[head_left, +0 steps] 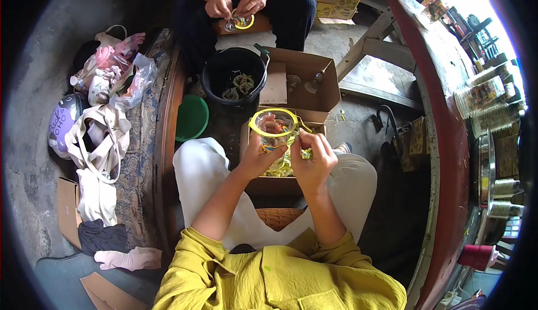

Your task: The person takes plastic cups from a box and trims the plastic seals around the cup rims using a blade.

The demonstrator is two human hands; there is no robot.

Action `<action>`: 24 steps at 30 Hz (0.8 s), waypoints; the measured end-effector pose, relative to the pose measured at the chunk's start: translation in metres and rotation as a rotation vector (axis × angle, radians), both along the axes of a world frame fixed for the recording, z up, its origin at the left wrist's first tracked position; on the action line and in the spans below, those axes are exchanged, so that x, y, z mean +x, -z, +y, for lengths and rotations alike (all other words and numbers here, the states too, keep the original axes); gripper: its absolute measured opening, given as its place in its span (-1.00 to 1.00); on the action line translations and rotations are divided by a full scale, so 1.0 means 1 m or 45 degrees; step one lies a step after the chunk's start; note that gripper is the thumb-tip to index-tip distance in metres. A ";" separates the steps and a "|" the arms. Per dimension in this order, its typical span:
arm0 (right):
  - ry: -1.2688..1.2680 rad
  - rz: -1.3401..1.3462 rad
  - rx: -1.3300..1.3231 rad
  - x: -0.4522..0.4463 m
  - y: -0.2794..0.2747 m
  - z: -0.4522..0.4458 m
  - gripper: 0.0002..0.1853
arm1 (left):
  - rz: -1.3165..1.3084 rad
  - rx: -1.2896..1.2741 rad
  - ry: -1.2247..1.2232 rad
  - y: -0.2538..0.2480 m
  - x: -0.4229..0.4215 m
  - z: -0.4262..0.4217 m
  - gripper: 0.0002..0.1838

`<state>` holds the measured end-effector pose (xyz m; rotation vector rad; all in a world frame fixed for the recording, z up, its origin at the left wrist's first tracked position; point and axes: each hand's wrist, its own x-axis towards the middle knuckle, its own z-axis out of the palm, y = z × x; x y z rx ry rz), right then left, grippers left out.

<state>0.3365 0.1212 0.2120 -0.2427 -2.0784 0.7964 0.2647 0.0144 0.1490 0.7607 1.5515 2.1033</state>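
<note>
My left hand (pixel 259 157) is wrapped round a clear round container (pixel 273 126) with a bright yellow rim and coloured marks on its wall. Its open mouth faces up toward me, and fingers show through the clear side. My right hand (pixel 312 154) is closed at the container's right side, thumb and fingers pinched on a thin yellow strip (pixel 302 126) beside the rim. Below both hands, a cardboard box (pixel 268 185) between my knees holds many yellow strips (pixel 278 168).
Opposite sits a person whose hands (pixel 238 4) hold a similar yellow-rimmed container. Between us stand a black bucket (pixel 208 80) with scraps and an open carton (pixel 328 94) with clear glassware. A green basin (pixel 192 118) is at left; a red-edged table (pixel 448 198) runs along the right.
</note>
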 end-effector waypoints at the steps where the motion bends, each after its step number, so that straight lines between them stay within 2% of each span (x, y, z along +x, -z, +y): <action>1: 0.002 -0.004 0.005 0.000 0.000 0.000 -0.80 | 0.038 -0.012 -0.006 0.001 0.000 0.000 -0.26; 11: -0.033 -0.028 -0.089 0.000 -0.003 0.005 -0.80 | 0.178 -0.091 -0.001 0.002 -0.001 0.000 -0.31; 17: -0.069 -0.044 -0.122 0.000 -0.010 0.013 -0.79 | 0.212 -0.124 0.171 -0.005 0.002 -0.003 -0.32; 24: -0.089 0.012 -0.341 0.002 -0.005 0.018 -0.82 | 0.064 -0.029 0.116 -0.008 0.003 0.002 -0.29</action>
